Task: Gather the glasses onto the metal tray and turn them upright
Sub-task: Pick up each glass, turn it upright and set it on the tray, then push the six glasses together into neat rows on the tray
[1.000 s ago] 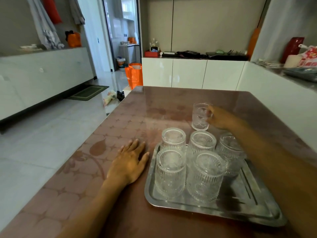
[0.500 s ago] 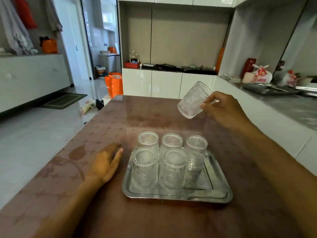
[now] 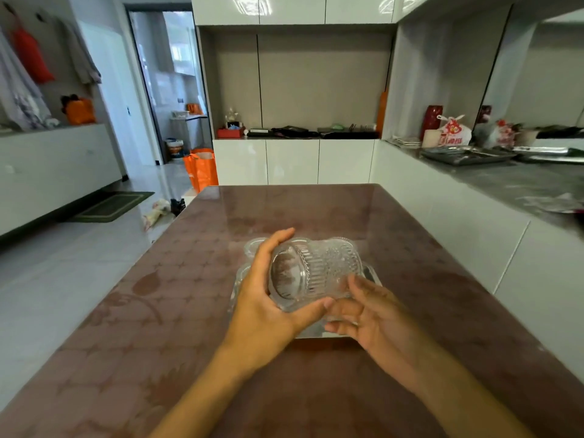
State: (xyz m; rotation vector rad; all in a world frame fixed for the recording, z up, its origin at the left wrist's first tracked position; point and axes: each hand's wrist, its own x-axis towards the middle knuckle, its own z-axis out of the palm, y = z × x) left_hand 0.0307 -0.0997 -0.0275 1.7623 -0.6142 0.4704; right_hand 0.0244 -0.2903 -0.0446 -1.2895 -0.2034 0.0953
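Floor tiles [image 3: 63, 279] ran pale and glossy down the left of the scene, with a green mat [image 3: 110, 206] lying by the white cabinet and an orange bag [image 3: 201, 168] standing farther off near the doorway. My brown table [image 3: 158, 311] filled the near middle, its top patterned with stars and leaves. My left hand [image 3: 262, 311] was curled around 1 ribbed glass [image 3: 303, 276], the thumb pressed under its near side and the fingers wrapped over the far side. That glass was lying on its side in the air, tilted, with its thick base turned toward me and its mouth pointing away to the right. It hung just above the metal tray [image 3: 369, 273], of which I could see only a bright edge at the right and a strip at the near side. Other glasses [image 3: 252, 248] stood on the tray behind my hand, mostly hidden; I could not count them. My right hand [image 3: 373, 317] was loosely spread, fingertips [image 3: 352, 281] touching the right end of the held glass without closing on it. Farther right, a grey counter [image 3: 512, 181] carried a red vase [image 3: 431, 120], a knotted plastic bag [image 3: 455, 131] and a flat dark tray [image 3: 467, 154].
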